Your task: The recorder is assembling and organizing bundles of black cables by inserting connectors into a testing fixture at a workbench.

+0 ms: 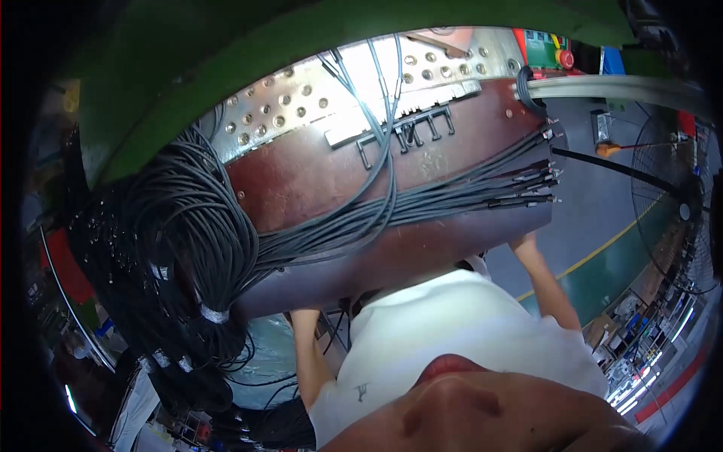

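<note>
My left hand reaches under the near edge of a dark red-brown work board; its fingers are hidden below the board. Near the board's right end, my right hand is also mostly covered by the edge, so its grip does not show. A thick bundle of dark grey cables lies across the board, with dark connector ends at the right. Two or three cables rise from it over a black pronged bracket toward the metal plate behind.
A big cable coil hangs at the left, tied with a silvery wrap. Behind the board stands a perforated metal plate. A green machine frame arches overhead. To the right are a red button and a fan.
</note>
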Available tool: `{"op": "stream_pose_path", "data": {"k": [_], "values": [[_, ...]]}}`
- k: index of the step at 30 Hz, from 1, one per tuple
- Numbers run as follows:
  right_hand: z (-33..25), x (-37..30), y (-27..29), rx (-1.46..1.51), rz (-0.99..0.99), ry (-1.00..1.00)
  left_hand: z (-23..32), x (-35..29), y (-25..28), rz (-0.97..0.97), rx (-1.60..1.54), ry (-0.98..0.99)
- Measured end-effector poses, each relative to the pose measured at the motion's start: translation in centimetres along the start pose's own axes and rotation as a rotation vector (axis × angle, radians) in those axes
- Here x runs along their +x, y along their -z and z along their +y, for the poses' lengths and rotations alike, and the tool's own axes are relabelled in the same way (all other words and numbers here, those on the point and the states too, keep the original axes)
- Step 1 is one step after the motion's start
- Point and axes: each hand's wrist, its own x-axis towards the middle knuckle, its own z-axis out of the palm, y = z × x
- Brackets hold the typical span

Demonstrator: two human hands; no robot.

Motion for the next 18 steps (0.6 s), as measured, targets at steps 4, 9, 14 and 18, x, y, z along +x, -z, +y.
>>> {"op": "stream_pose_path", "data": {"k": [4, 9, 14, 18], "values": [[0.2, 1.5, -1.3, -0.06, -0.112, 0.091, 0.1, 1.9, 0.1, 0.143, 0.37, -0.218], [-0.2, 1.3, -1.3, -0.081, 0.05, 0.151, -2.3, 2.6, -2.3, 0.551, 0.318, -0.443], [-1.7, 1.6, -0.4, -0.126, 0.095, 0.189, 1.0, 2.3, 0.9, 0.3, 0.283, -0.228], [-3.2, 2.0, 0.3, 0.088, 0.109, 0.149, 0.2, 2.7, 0.5, 0.441, 0.37, -0.368]]}}
